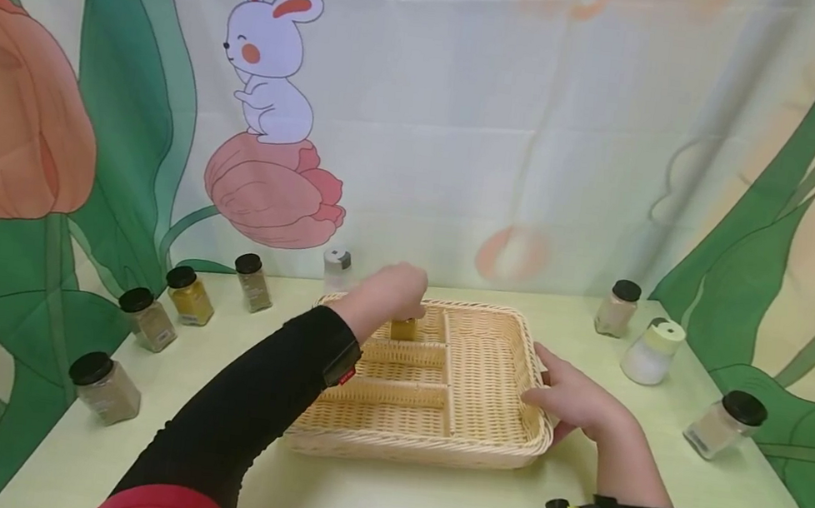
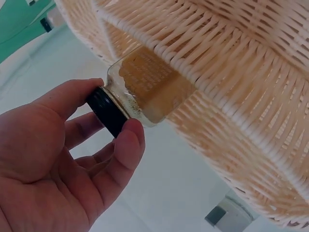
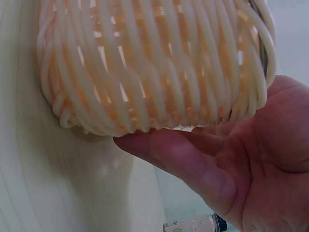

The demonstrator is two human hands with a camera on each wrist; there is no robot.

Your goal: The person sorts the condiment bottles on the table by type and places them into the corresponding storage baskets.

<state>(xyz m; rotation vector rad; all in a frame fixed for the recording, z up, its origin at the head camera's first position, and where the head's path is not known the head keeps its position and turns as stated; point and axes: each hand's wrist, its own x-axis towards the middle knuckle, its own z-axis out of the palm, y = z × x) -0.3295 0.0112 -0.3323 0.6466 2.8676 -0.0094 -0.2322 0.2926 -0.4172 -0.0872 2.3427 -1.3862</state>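
Black-capped jar (image 2: 147,89) partly inside wicker basket (image 1: 488,372)

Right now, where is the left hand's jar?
In the head view, the jar is near the back of the basket, left of its wide compartment, under the left hand.

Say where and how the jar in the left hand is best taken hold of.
Probably by its black lid, from above, thumb and fingers pinching opposite sides, as the left hand does. The lid stands clear of the wicker basket, while the jar's glass body is partly hidden behind a woven wall, likely leaving fingers less room there.
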